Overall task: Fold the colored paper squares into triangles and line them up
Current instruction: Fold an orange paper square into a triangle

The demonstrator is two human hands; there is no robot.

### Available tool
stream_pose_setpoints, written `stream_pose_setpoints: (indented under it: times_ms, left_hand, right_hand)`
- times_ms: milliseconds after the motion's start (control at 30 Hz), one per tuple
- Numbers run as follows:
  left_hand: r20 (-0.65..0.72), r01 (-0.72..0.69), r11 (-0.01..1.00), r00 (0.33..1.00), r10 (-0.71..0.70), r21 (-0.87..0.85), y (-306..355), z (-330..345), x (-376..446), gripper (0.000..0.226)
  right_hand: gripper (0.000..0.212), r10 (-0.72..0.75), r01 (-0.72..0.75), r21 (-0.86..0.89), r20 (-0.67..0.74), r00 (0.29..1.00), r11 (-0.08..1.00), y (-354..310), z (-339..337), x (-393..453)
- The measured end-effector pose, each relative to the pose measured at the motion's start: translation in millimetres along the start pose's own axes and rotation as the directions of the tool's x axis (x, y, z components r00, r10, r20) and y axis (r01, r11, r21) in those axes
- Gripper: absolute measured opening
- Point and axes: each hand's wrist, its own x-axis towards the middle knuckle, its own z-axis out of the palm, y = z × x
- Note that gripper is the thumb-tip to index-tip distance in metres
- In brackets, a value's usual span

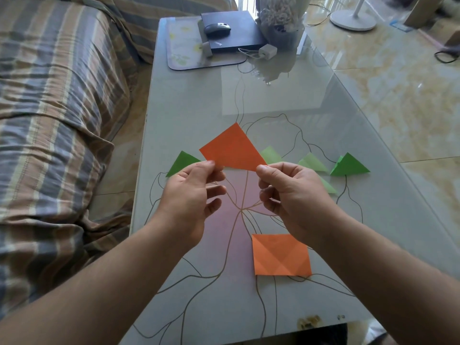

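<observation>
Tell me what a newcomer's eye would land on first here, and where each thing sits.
First the bright orange paper held up mid-frame above the table, the left hand and right hand each pinching a lower corner. Next, a second orange square lying flat and creased on the glass table, below the right hand. Behind the hands, green triangles lie in a rough row across the table.

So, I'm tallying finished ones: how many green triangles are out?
5 visible: far left, one behind the held orange paper, two pale right of it, far right. More may be hidden.
</observation>
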Motion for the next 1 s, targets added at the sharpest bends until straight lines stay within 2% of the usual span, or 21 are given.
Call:
stream_pose_setpoints:
  times_ms: [267, 433, 500, 567, 633, 667, 733, 767, 800, 867, 933, 1000]
  left_hand:
    - [0.018, -0.117, 0.988, 0.993, 0.116, 0.099, 2.5, -1.0, -1.0, 0.017]
    - [0.048, -0.183, 0.980, 0.983, 0.180, 0.078, 3.8, -3.2, -2.6, 0.010]
    - [0.070, -0.234, 0.967, 0.971, 0.228, 0.097, 4.9, -3.9, -4.1, 0.011]
    - [0.111, -0.333, 0.930, 0.942, 0.318, 0.154, 5.2, -4.5, -5.5, 0.008]
    - [0.188, -0.502, 0.825, 0.864, 0.467, 0.259, 6.2, -7.3, -5.8, 0.003]
    - [0.245, -0.616, 0.704, 0.787, 0.566, 0.353, 7.1, -10.3, -4.9, 0.008]
    - [0.412, -0.804, 0.335, 0.553, 0.724, 0.492, 9.0, -16.7, -0.8, 0.010]
    - [0.487, -0.849, 0.172, 0.439, 0.755, 0.499, 8.6, -19.6, 1.5, 0.008]
    - [0.537, -0.869, 0.062, 0.359, 0.763, 0.492, 7.6, -21.4, 2.9, 0.006]
    - [0.581, -0.877, -0.034, 0.288, 0.762, 0.479, 4.1, -24.3, 6.3, 0.003]
    - [0.604, -0.874, -0.087, 0.256, 0.755, 0.479, 1.1, -25.8, 9.3, 0.004]
    - [0.612, -0.865, -0.128, 0.231, 0.757, 0.486, -0.2, -27.2, 12.2, 0.006]
  right_hand:
    - [0.015, 0.048, -0.048, -0.008, 0.040, 0.998, 0.999, 1.7, -1.5, -3.4]
    - [0.011, -0.016, 0.017, -0.097, 0.013, 1.000, 0.995, 0.8, -4.4, -0.3]
    - [0.027, -0.011, 0.016, -0.101, 0.045, 0.999, 0.995, -1.6, -7.3, 2.0]
    - [0.042, -0.020, 0.037, -0.189, 0.094, 0.995, 0.981, -5.2, -12.0, 4.1]
    - [0.048, -0.040, 0.071, -0.198, 0.154, 0.987, 0.978, -9.8, -14.0, 4.1]
    - [0.049, -0.047, 0.073, -0.154, 0.169, 0.984, 0.985, -11.5, -14.3, 3.8]
    - [0.051, -0.034, 0.043, -0.066, 0.125, 0.992, 0.997, -12.7, -14.1, 4.2]
    - [0.051, -0.012, 0.015, -0.044, 0.075, 0.997, 0.999, -12.5, -14.1, 4.7]
    - [0.050, 0.016, -0.015, -0.025, 0.028, 0.999, 1.000, -12.0, -13.8, 5.7]
    - [0.037, 0.088, -0.088, 0.004, -0.013, 0.996, 0.996, -11.3, -11.7, 8.4]
    - [0.023, 0.181, -0.181, 0.041, 0.004, 0.984, 0.983, -12.3, -8.8, 8.4]
    - [0.027, 0.263, -0.267, 0.056, 0.073, 0.962, 0.962, -12.6, -8.1, 6.2]
